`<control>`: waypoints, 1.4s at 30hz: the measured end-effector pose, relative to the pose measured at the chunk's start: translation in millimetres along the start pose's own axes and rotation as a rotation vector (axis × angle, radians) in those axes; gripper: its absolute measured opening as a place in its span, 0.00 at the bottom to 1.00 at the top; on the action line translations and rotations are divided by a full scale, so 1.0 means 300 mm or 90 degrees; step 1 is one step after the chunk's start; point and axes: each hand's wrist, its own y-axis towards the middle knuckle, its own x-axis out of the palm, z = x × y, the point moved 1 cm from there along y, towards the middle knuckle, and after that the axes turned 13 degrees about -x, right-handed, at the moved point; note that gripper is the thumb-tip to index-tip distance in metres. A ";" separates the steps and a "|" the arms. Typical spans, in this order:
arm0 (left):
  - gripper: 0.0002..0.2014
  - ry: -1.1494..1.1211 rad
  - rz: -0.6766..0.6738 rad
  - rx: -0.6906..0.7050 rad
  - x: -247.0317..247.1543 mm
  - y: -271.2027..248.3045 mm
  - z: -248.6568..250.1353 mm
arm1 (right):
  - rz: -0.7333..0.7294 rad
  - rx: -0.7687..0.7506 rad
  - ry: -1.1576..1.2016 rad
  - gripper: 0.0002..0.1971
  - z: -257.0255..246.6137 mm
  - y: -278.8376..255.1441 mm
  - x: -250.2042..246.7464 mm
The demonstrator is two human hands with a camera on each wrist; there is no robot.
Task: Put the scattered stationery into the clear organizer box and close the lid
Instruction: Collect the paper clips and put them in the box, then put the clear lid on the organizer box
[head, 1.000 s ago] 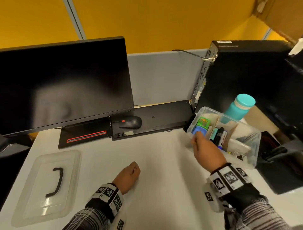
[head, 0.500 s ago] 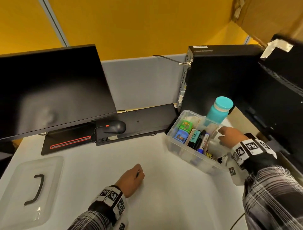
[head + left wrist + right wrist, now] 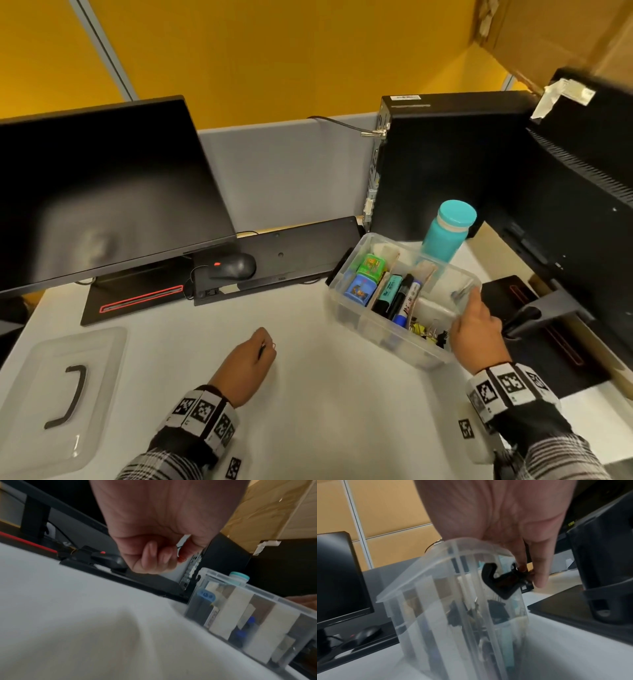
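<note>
The clear organizer box (image 3: 363, 325) stands open at the desk's right, by the black tower. It holds a green cube (image 3: 371, 265), a blue cube (image 3: 359, 289), markers (image 3: 400, 298) and binder clips (image 3: 424, 330). My right hand (image 3: 471, 305) grips the box's right end. In the right wrist view its fingers (image 3: 539, 577) curl over the rim at the black latch (image 3: 498, 582). At mid-desk my left hand (image 3: 269, 346) is curled round small clips (image 3: 180, 559), one of them red. The clear lid (image 3: 99, 346) with its black handle (image 3: 68, 394) lies flat at the far left.
A dark monitor (image 3: 102, 192) stands at the back left, with a mouse (image 3: 234, 266) and a black keyboard (image 3: 291, 253) beside its base. A teal bottle (image 3: 448, 229) stands right behind the box. A second monitor's stand (image 3: 534, 315) crowds the right edge.
My right hand has gone from the box's left compartment, across the box, to its right end. The left hand has stayed curled on the desk.
</note>
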 end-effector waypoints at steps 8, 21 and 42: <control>0.08 0.078 0.022 0.122 -0.086 -0.045 0.310 | -0.042 -0.183 0.029 0.34 -0.171 -0.067 0.127; 0.12 0.433 -0.019 0.040 -0.003 0.266 0.574 | -0.158 -0.246 -0.029 0.35 -0.404 -0.026 0.241; 0.32 0.168 0.380 -0.436 -0.509 -0.116 -0.614 | -0.152 -0.647 0.036 0.22 -0.878 -0.311 0.478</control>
